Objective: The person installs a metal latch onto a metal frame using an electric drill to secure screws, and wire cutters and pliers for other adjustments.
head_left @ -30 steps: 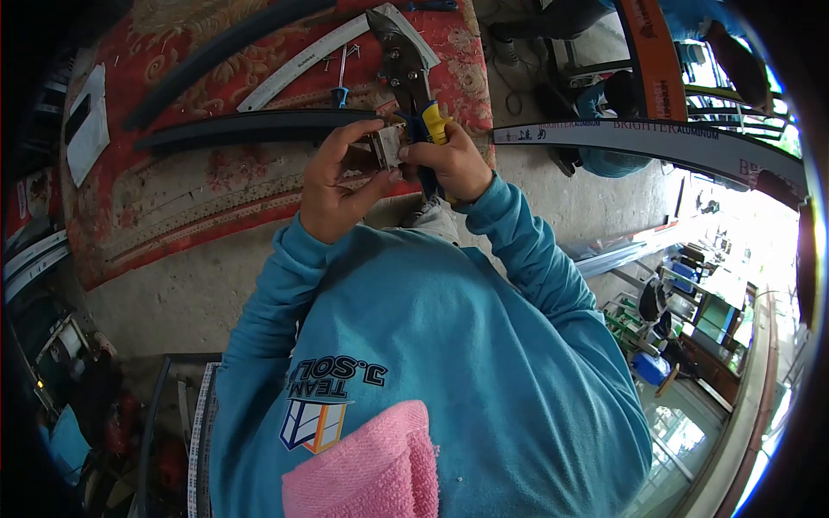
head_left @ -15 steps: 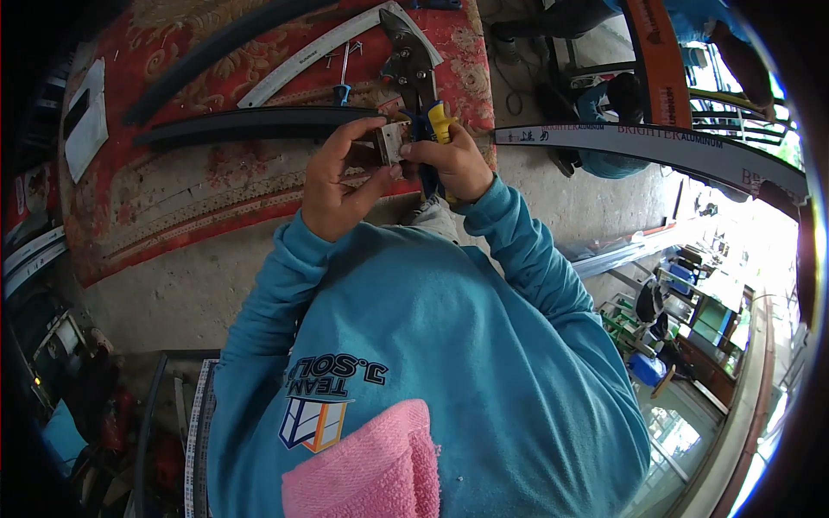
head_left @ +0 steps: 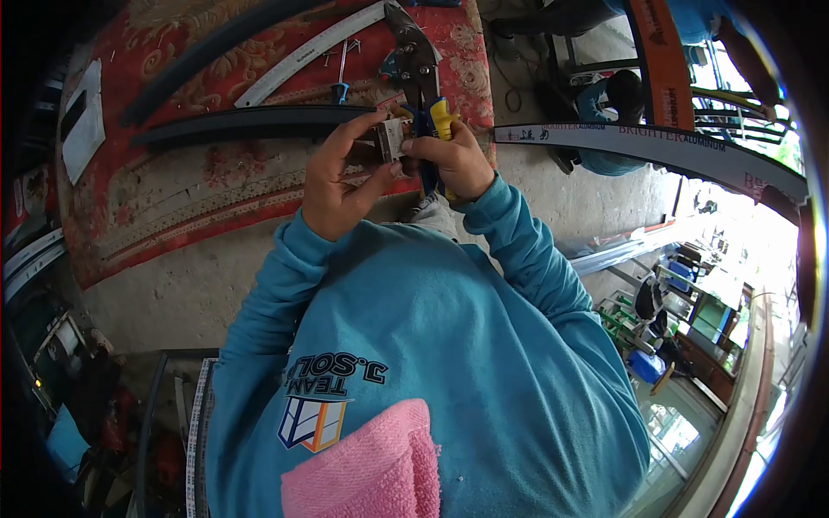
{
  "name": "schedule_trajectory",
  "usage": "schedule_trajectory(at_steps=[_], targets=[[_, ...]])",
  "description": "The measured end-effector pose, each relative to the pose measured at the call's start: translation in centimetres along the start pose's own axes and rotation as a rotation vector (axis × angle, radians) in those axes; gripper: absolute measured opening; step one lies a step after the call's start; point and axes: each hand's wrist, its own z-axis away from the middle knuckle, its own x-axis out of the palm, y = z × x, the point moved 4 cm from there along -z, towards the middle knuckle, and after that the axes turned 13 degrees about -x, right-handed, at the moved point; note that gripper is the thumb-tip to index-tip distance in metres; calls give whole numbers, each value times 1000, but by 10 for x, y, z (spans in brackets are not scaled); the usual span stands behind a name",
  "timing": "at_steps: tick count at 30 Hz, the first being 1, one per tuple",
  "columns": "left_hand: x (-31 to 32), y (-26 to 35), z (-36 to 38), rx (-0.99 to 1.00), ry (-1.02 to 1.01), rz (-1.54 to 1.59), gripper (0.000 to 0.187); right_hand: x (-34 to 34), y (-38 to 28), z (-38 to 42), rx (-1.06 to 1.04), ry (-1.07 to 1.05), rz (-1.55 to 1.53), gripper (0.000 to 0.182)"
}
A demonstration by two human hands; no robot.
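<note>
Currently, the left hand [head_left: 332, 183] is grasping a small metal piece [head_left: 391, 140], pinching it between the fingers above and the thumb below. The piece is sitting between the two hands, in front of the wearer's body. The right hand [head_left: 459, 166] is curling around the handles of a pair of snips [head_left: 415, 59], and its thumb is reaching across to the same piece; its other fingers are mostly hiding from the camera. The snips are pointing away from the body, their yellow handle showing above the right hand. Cannot tell whether the blades are standing apart.

Surroundings: a red patterned cloth [head_left: 194, 226] is lying beyond the body. Over it, a black strip [head_left: 250, 128] is running leftward from the left hand, and a dark curved strip [head_left: 197, 71] is lying farther out. A pale curved strip [head_left: 306, 57] is extending toward the head of the snips. A blue-handled screwdriver [head_left: 340, 91] is resting between that pale strip and the snips. To the right, a long white strip [head_left: 596, 140] is stretching outward, bearing the print BRIGHTER ALUMINUM; another person [head_left: 615, 161] is partly showing behind it. A pink towel [head_left: 367, 470] is lying against the wearer's teal shirt [head_left: 509, 371].
</note>
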Motion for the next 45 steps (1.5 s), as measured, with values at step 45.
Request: schedule_trajectory(at_steps=[45], targets=[[-7,-3,0,-46,38,11,50,16,-6,-3,-326,28,304,37]])
